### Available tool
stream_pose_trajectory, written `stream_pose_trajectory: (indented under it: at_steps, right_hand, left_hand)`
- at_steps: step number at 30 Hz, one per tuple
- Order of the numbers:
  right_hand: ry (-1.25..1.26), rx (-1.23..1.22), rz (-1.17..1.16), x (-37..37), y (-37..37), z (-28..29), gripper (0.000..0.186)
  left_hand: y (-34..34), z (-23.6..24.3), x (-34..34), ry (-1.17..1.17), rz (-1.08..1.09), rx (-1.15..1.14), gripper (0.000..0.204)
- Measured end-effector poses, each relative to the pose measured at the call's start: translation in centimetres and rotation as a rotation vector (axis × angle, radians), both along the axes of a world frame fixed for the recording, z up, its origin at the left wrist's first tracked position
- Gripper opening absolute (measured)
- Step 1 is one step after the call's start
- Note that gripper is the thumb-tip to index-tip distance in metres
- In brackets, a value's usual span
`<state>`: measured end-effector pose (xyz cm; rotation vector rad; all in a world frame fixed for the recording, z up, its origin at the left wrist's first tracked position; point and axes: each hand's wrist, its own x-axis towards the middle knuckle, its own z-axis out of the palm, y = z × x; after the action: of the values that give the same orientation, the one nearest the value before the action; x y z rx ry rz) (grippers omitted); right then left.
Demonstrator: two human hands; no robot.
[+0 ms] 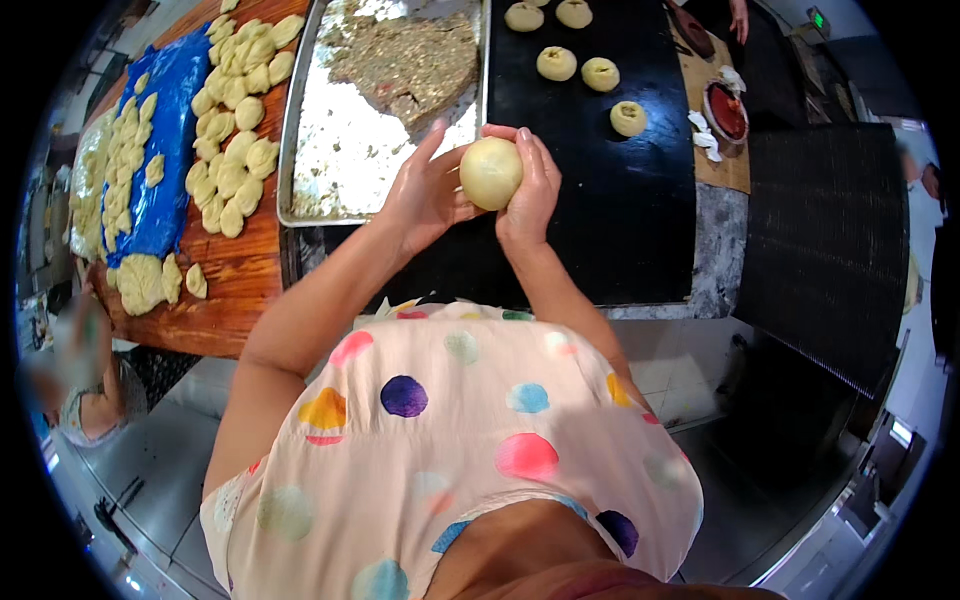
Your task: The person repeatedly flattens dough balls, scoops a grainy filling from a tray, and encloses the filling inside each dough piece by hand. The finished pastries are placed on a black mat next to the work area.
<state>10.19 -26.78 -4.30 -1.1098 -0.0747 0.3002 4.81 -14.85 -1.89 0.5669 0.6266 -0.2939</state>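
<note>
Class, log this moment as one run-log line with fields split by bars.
left hand: cups dough ball | right hand: wraps it | below: black tray | left: metal tray with filling

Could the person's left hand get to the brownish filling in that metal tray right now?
Probably yes. The left hand hovers at the rim of the silver metal tray, nothing between it and the brownish crumbly filling, but both hands cup the round pale dough ball.

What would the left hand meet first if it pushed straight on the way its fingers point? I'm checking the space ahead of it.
Probably the metal tray, whose bare lower part lies just beyond the left hand fingertips, with the filling mass further on. Height above the tray is unclear.
</note>
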Motion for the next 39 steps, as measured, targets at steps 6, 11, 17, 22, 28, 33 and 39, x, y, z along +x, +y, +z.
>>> stream_pose_trajectory:
  at_steps: [6, 11, 17, 22, 28, 33, 39]
  right_hand:
    - [-0.843, -0.36, -0.248, -1.6, 1.6, -2.9, 0.018]
    - [-0.323, -0.213, -0.165, -1.3, 1.1, -4.1, 0.027]
    - [0.173, 0.015, -0.277, 8.4, -1.2, -2.3, 0.022]
    - [-0.71, -0.734, -0.733, 17.2, -6.6, -8.3, 0.028]
    - [-0.708, -1.209, -0.324, 13.0, -8.7, -16.6, 0.026]
    - [-0.499, -0.885, -0.179, 1.6, -9.6, -16.4, 0.021]
    - [-0.031, -0.606, -0.191, -6.5, -9.9, -15.6, 0.021]
  left_hand:
    - [-2.9, -5.4, 0.8, 0.016, 0.392, 0.115, 0.021]
    - [-2.5, -5.5, 0.6, -0.027, 0.183, 0.204, 0.036]
    - [5.4, -6.6, -6.2, -0.045, 0.163, 0.655, 0.046]
    - [12.7, -15.2, -17.1, 0.203, 0.237, 1.278, 0.029]
    - [10.3, -22.4, -18.2, 0.391, 0.099, 1.111, 0.058]
    - [8.5, -21.8, -15.8, 0.515, 0.04, 0.663, 0.04]
    - [6.1, -20.4, -14.6, 0.282, -0.129, 0.353, 0.024]
